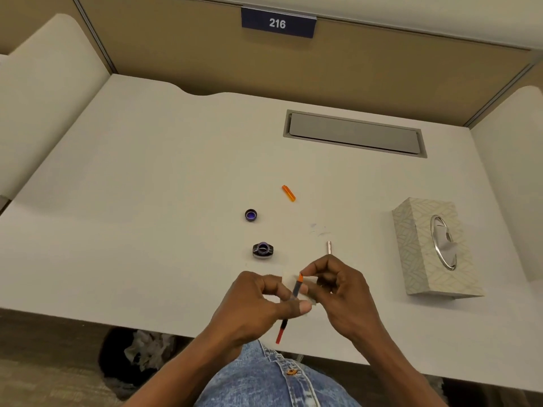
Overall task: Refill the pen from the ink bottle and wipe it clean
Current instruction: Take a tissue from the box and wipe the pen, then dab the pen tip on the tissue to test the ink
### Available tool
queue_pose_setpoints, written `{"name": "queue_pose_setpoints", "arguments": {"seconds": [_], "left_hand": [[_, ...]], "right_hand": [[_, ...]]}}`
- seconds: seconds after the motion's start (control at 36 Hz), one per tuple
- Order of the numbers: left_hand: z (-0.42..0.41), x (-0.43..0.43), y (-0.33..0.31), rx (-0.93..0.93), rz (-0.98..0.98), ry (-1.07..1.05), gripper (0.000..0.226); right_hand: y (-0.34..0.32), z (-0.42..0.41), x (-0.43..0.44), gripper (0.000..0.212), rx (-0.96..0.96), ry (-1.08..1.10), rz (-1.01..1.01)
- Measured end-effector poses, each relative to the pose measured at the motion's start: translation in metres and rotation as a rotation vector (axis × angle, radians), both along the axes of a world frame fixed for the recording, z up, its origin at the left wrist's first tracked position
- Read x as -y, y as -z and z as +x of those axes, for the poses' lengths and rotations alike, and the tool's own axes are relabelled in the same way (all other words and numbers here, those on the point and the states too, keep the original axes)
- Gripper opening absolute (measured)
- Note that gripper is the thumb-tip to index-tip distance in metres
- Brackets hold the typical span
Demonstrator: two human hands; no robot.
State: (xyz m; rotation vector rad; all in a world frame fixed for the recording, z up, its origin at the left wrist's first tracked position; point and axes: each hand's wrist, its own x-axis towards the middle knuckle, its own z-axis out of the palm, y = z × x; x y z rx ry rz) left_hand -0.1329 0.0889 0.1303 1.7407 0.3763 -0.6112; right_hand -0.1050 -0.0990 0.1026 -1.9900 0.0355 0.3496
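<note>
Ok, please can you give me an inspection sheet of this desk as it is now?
Surface: white desk, faint ink smudges.
Job's things: pen and tissue between the hands; open ink bottle; its cap lying apart; tissue box.
Clutter: orange pen part, small metal tube.
Grippers: left hand grips the pen; right hand pinches its orange end.
Cables: nothing seen; closed cable hatch.
Surroundings: sign 216; bin under the desk.
</note>
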Motion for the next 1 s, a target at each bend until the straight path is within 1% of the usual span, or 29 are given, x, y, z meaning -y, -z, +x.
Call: {"name": "queue_pose_setpoints", "arguments": {"seconds": [0.08,0.14,0.31,0.42,0.47,0.61,0.69,0.75,0.78,0.83,0.92,1.0], "left_hand": [[0.0,0.003,0.0,0.001,0.01,-0.011,0.023],[0.0,0.005,0.001,-0.004,0.02,0.0,0.024],[0.0,0.01,0.005,-0.012,0.007,0.048,0.026],[0.001,0.014,0.005,-0.029,0.025,0.061,0.019],[0.001,0.016,0.005,-0.03,0.02,0.046,0.016],[0.004,0.018,0.006,-0.015,-0.023,-0.066,0.015],[0.008,0.018,0.007,-0.003,-0.053,-0.169,0.015],[0.011,0.017,0.009,0.017,-0.083,-0.24,0.016],[0.012,0.017,0.009,0.025,-0.095,-0.272,0.016],[0.015,0.015,0.011,0.031,-0.116,-0.326,0.016],[0.019,0.013,0.013,0.034,-0.136,-0.377,0.016],[0.023,0.011,0.013,0.051,-0.166,-0.427,0.024]], "right_hand": [[0.004,0.004,0.004,0.026,0.048,-0.059,-0.014],[0.006,0.006,0.006,0.03,0.046,-0.079,0.009],[0.014,0.011,0.015,0.027,0.07,-0.083,0.112],[0.021,0.013,0.02,0.02,0.068,-0.106,0.2],[0.023,0.013,0.022,0.02,0.038,-0.108,0.22],[0.025,0.018,0.029,0.032,-0.069,0.034,0.366],[0.035,0.026,0.034,0.024,-0.09,0.202,0.384],[0.051,0.033,0.038,0.015,-0.103,0.358,0.308],[0.061,0.036,0.041,0.012,-0.095,0.419,0.231],[0.084,0.043,0.047,0.009,-0.052,0.471,0.01],[0.108,0.049,0.053,0.013,-0.006,0.431,-0.308],[0.123,0.053,0.053,0.027,0.012,0.358,-0.505]]}}
